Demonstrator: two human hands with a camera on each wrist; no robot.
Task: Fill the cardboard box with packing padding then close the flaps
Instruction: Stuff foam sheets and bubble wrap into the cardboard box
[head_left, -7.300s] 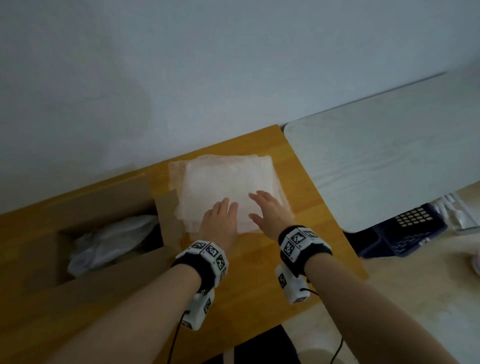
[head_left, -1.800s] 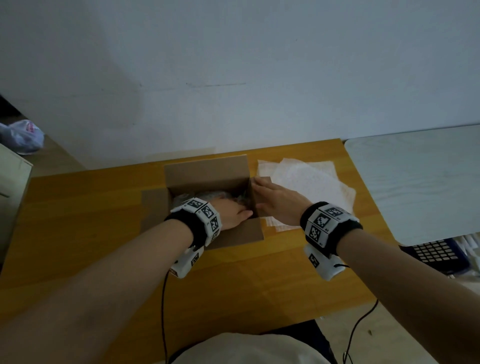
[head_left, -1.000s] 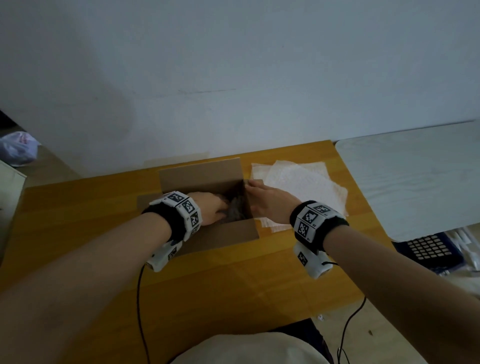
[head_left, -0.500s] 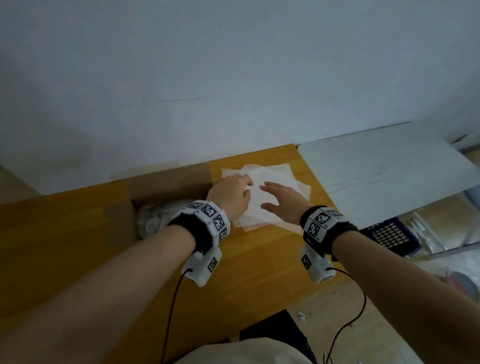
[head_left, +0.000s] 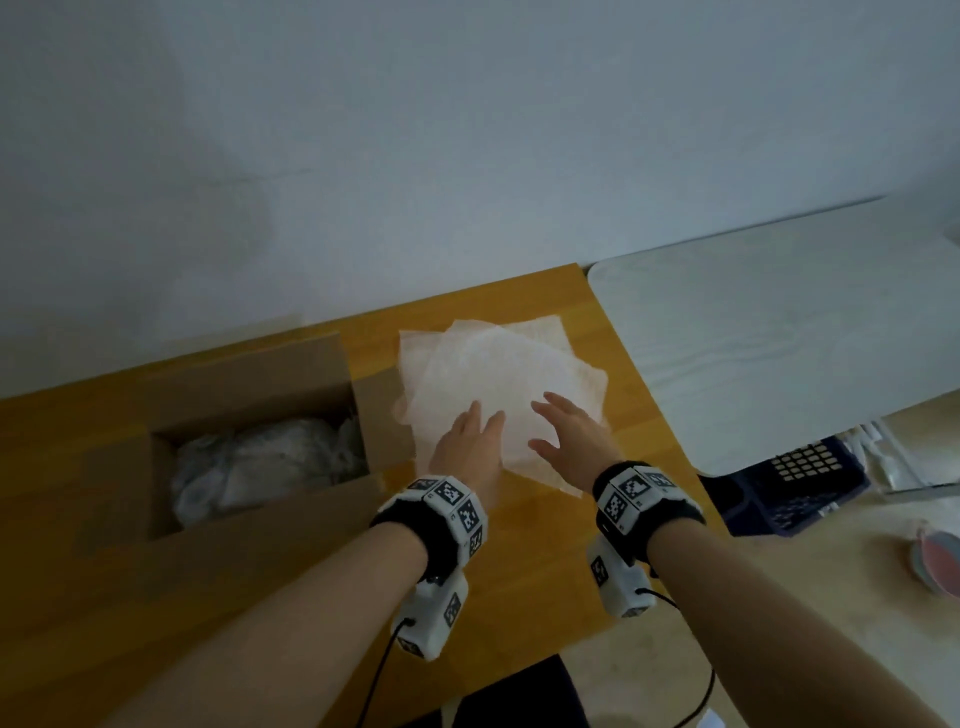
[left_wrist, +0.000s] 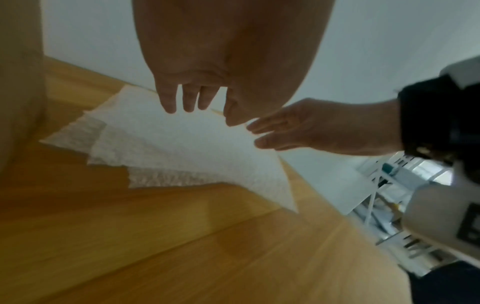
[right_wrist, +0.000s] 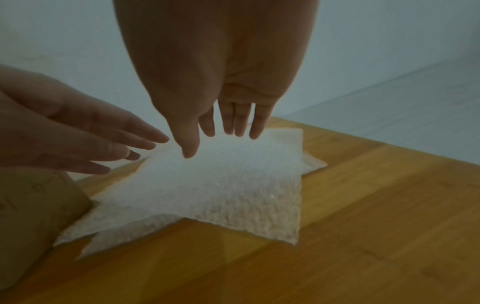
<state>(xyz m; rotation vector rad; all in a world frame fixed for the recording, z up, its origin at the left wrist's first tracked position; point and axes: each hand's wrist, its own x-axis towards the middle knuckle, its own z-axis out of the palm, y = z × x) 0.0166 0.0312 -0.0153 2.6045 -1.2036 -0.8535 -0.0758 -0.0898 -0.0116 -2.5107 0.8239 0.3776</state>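
Observation:
An open cardboard box (head_left: 119, 467) sits on the wooden table (head_left: 260, 597), with crumpled white padding (head_left: 260, 462) inside it. To its right lies a loose stack of white padding sheets (head_left: 498, 374) (left_wrist: 187, 148) (right_wrist: 223, 181). My left hand (head_left: 470, 447) (left_wrist: 192, 102) hovers over the stack's near left part, fingers straight and spread, holding nothing. Beside it my right hand (head_left: 569, 436) (right_wrist: 221, 131) reaches over the near right part, fingers straight and close to the top sheet. Contact with the sheet is not certain.
The box's right flap (head_left: 382, 415) lies flat under the sheets' left edge. A pale grey table (head_left: 779, 332) adjoins on the right, with a dark blue crate (head_left: 800, 483) on the floor beneath it. A wall (head_left: 467, 130) stands behind the table.
Both hands left the box, where they were pressing padding down, and moved right over the sheet stack. My view has swung right and nearer.

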